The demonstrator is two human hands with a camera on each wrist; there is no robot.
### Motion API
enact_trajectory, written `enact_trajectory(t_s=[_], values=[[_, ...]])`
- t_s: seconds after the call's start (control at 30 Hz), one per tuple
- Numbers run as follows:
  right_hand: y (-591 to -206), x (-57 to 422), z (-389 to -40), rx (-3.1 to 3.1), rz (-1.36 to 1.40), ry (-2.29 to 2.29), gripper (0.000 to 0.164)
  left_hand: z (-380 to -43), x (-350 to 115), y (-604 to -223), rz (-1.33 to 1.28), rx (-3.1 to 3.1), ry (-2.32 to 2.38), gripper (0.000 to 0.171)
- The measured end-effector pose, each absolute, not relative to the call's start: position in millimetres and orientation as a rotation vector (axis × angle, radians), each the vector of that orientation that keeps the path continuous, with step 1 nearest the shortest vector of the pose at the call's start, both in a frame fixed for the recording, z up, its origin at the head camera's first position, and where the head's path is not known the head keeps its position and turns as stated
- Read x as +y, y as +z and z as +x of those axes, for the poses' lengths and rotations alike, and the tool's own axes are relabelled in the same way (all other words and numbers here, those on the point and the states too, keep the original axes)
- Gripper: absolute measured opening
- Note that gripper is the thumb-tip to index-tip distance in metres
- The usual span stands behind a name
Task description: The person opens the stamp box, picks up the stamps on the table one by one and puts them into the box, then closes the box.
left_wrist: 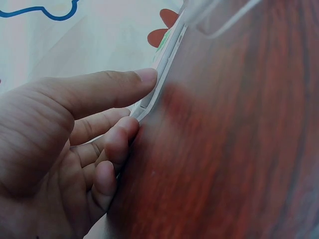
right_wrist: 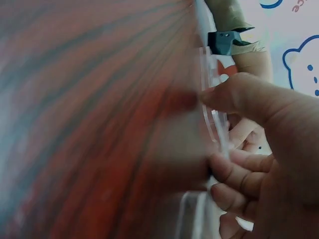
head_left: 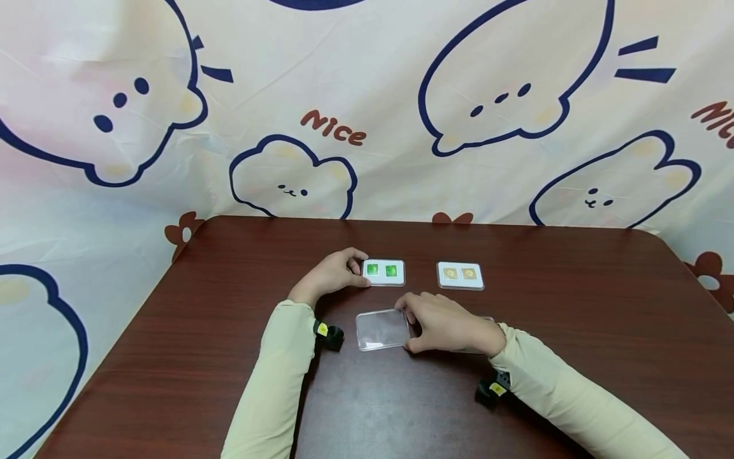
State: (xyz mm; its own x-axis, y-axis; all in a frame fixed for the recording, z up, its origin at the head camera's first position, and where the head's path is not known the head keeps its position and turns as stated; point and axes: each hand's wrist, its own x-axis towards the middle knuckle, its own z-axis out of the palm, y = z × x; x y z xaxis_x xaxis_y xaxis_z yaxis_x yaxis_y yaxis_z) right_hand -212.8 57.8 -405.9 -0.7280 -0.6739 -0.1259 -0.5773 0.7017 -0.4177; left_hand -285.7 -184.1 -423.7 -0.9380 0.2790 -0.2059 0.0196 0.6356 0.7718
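Note:
My left hand (head_left: 332,275) pinches the left end of a white-lined clear case (head_left: 381,272) with two green squares in it. In the left wrist view the thumb (left_wrist: 119,85) lies along the near edge of this case. Closer to me, my right hand (head_left: 450,325) grips the right edge of a clear plastic lid (head_left: 381,329) between thumb and fingers. The right wrist view shows the lid edge-on (right_wrist: 209,112). A similar white-lined case (head_left: 460,275) with two gold round pieces lies to the right, touched by neither hand.
Another clear plastic piece (head_left: 487,318) shows partly from behind the right hand and wrist. Everything lies on a dark brown wooden table (head_left: 585,306). A cartoon-printed cloth (head_left: 390,172) hangs behind the far edge.

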Motion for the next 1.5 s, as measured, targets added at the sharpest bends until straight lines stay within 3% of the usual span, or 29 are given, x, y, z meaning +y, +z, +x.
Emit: enact_trajectory(t_s=[0.4,1.07,1.5], values=[[-397.4,65.6,-232.9,2.696,-1.006,-0.631,0.054,-285.7,-187.3,-423.2,0.256,2.508,1.222,0.056],[-396.0,58.4,-282.4,2.707,-0.856,-0.698,0.053,-282.0,-193.3,-414.8,0.274,2.370,1.230,0.073],[-401.2,48.4,-290.5,2.717,-0.840,-0.608,0.057,-285.5,-192.2,-418.5,0.259,2.406,1.218,0.068]])
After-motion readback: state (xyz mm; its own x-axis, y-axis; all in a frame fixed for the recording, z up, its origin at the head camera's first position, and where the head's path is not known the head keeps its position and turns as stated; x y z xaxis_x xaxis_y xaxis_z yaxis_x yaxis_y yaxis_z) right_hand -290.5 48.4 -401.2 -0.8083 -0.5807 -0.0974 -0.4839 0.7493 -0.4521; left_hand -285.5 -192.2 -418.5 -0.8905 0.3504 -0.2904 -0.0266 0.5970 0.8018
